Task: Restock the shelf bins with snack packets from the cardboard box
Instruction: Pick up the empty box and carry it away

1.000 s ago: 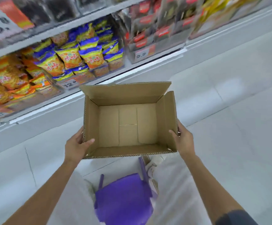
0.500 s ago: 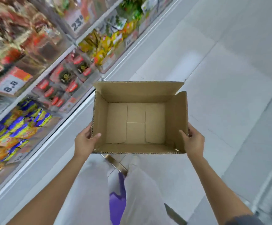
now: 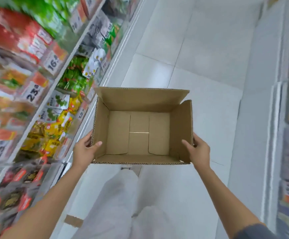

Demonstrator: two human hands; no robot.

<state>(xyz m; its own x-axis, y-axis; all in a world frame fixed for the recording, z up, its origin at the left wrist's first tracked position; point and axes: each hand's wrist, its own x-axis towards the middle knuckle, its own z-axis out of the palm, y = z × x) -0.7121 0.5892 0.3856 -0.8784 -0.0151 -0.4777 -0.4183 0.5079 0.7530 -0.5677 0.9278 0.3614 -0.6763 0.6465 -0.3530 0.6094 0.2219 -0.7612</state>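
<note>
Head view now looks along the aisle instead of facing the shelving: a second ago orange and blue packets filled the frame and a purple stool sat under the box, and both are gone from sight. The shelf runs down the left edge, blurred by the turn. The cardboard box has not changed: it is held out level over the tiled floor, its bottom bare. My judgement is that this box has nothing left to give, so the restocking from it is finished and the person is carrying it off.

The left hand grasps the box's left wall, thumb inside and fingers outside; the right hand clasps the right wall the same way.

Counted:
- one box, with no packets in it
- two flaps standing up, far and right
- two hands, both on the box
- one scrap of cardboard on the floor by the shelf foot
- two light trouser legs below

The yellow snack packets and green snack packets in the bins are too smeared to count
</note>
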